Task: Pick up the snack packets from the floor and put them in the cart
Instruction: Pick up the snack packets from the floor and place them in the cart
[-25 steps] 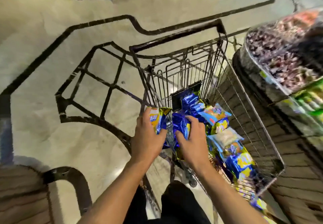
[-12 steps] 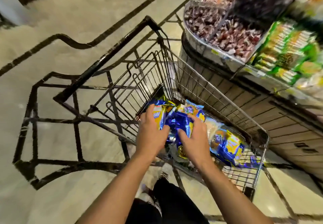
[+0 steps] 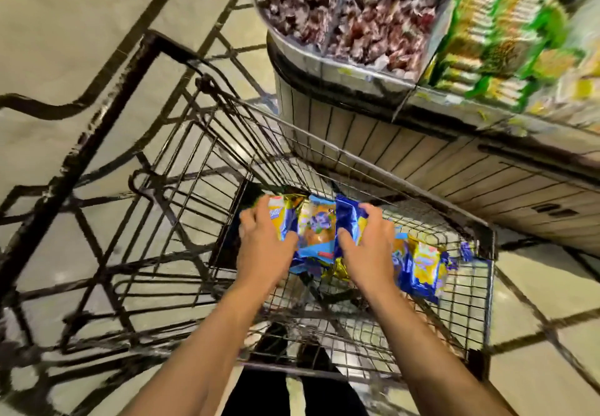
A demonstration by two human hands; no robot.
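Change: my hands have spread apart and dropped lower into the cart point(image 3: 373, 169) | left hand point(image 3: 266, 247) and right hand point(image 3: 367, 247) each grip snack packets point(image 3: 316, 230) over the pile inside | next: let go.

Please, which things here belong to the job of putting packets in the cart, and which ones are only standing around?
Part of the job:
- packets held over the cart
- left hand
- right hand
- cart
- packets already in the cart

Not part of it:
- candy bin
- green boxes on the shelf
- floor
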